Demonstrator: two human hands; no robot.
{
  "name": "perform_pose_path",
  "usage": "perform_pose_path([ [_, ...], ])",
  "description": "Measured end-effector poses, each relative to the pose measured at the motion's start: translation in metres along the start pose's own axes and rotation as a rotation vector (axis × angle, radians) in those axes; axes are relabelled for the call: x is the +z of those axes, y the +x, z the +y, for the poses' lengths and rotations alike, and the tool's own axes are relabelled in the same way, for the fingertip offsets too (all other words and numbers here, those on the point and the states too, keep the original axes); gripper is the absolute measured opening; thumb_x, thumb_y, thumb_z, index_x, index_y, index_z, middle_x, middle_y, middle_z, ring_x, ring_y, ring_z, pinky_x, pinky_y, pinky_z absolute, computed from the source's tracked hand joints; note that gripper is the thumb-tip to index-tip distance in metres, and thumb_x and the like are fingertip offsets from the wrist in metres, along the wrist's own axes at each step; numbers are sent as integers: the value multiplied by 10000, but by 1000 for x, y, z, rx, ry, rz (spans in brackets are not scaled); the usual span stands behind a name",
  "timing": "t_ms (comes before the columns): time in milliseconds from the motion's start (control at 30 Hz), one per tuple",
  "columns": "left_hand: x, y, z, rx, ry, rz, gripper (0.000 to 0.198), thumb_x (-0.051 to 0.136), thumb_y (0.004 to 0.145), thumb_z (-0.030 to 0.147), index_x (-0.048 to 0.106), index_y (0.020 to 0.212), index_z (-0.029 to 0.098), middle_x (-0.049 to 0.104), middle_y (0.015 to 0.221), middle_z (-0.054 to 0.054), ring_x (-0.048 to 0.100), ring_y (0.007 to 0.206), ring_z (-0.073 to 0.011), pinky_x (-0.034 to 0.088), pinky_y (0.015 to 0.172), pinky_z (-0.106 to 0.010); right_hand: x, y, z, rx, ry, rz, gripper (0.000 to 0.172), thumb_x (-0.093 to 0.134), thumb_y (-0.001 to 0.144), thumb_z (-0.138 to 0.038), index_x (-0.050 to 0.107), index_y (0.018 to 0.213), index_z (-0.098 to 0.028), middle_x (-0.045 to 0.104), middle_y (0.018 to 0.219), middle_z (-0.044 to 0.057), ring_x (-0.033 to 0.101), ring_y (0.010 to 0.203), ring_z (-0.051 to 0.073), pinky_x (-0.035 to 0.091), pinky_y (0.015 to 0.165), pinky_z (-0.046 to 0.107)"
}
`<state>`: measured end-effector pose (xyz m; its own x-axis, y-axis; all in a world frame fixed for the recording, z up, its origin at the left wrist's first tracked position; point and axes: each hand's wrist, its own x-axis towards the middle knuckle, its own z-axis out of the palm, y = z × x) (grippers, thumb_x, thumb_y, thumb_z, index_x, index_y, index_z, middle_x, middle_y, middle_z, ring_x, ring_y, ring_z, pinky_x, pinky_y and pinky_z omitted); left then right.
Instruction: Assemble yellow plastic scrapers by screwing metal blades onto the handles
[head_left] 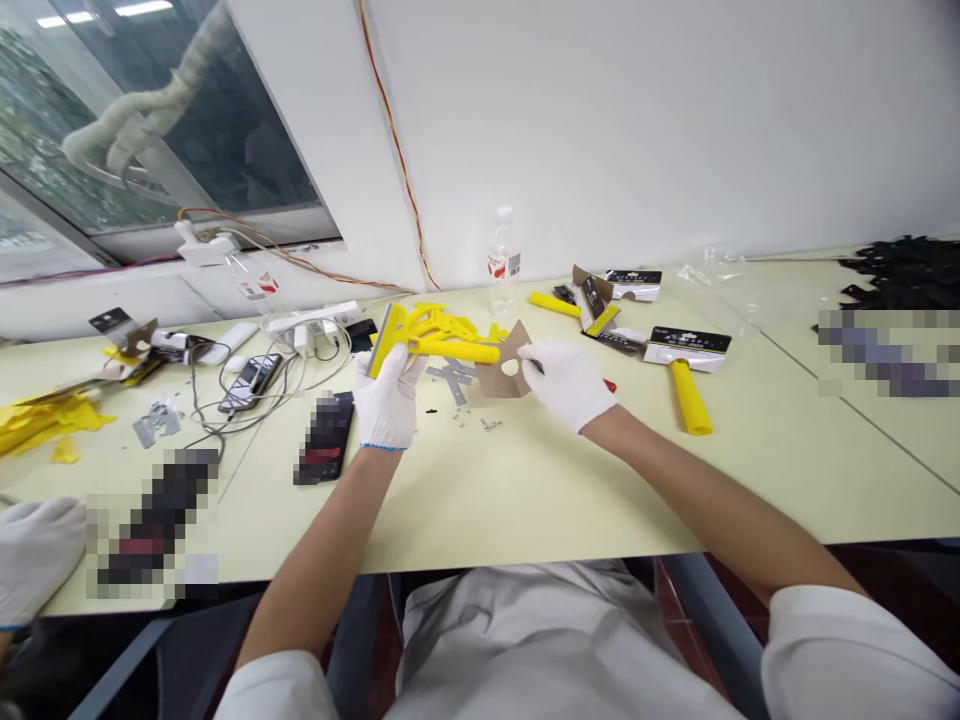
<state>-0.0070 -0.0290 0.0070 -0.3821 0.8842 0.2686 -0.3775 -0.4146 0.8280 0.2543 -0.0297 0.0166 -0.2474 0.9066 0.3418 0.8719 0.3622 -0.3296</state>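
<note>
My left hand [389, 398], in a white glove, is closed round the head of a yellow scraper [454, 349]. Its handle points right, and the handle end overlaps a folded card [504, 382] with its brown side showing and a round hole in it. That card is pinched at its right edge by my gloved right hand [566, 382]. Whether the handle passes through the card I cannot tell. Beyond my hands lie loose yellow plastic parts [442, 325], grey flat blades [454, 381] and small screws [491, 425]. To the right rests a carded yellow scraper [690, 395].
More carded scrapers [592, 305] lie near the wall by a water bottle [504, 262]. A phone [324, 437] and a power strip with cables [311, 325] are to the left. Another person's gloved hand [41, 550] rests at far left. Black parts [907, 285] pile at far right.
</note>
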Motion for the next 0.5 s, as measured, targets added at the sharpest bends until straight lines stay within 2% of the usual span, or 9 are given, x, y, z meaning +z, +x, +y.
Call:
perform_pose_path([
  [167, 7, -13, -10, -16, 69, 66, 604, 963, 763, 388, 396, 908, 240, 784, 1178, -27, 785, 1172, -241, 684, 1002, -436, 1, 0, -16, -29, 101, 55, 319, 487, 964, -86, 756, 851, -214, 741, 832, 90, 637, 787, 254, 435, 752, 357],
  [267, 12, -18, -9, -15, 79, 84, 607, 960, 751, 392, 393, 909, 244, 766, 1101, -11, 787, 1132, -235, 690, 989, -451, 0, -1, -21, -21, 192, 140, 308, 511, 972, -116, 799, 949, -223, 794, 941, 97, 709, 893, 276, 511, 835, 381],
  [400, 25, -23, -8, -62, 133, 27, 543, 926, 801, 405, 424, 927, 240, 772, 1132, -29, 785, 1145, -235, 681, 998, -440, -6, -3, -33, -56, 327, 217, 320, 518, 1005, -140, 822, 1080, -208, 818, 1066, 112, 752, 1005, 278, 565, 959, 412],
  [500, 44, -24, -8, -120, 166, -20, 457, 916, 809, 357, 496, 927, 224, 783, 1062, -40, 797, 1042, -218, 676, 967, -405, -16, -2, -46, -98, 407, 256, 319, 530, 1025, -165, 831, 1115, -221, 823, 1070, 96, 760, 1011, 263, 590, 983, 416],
])
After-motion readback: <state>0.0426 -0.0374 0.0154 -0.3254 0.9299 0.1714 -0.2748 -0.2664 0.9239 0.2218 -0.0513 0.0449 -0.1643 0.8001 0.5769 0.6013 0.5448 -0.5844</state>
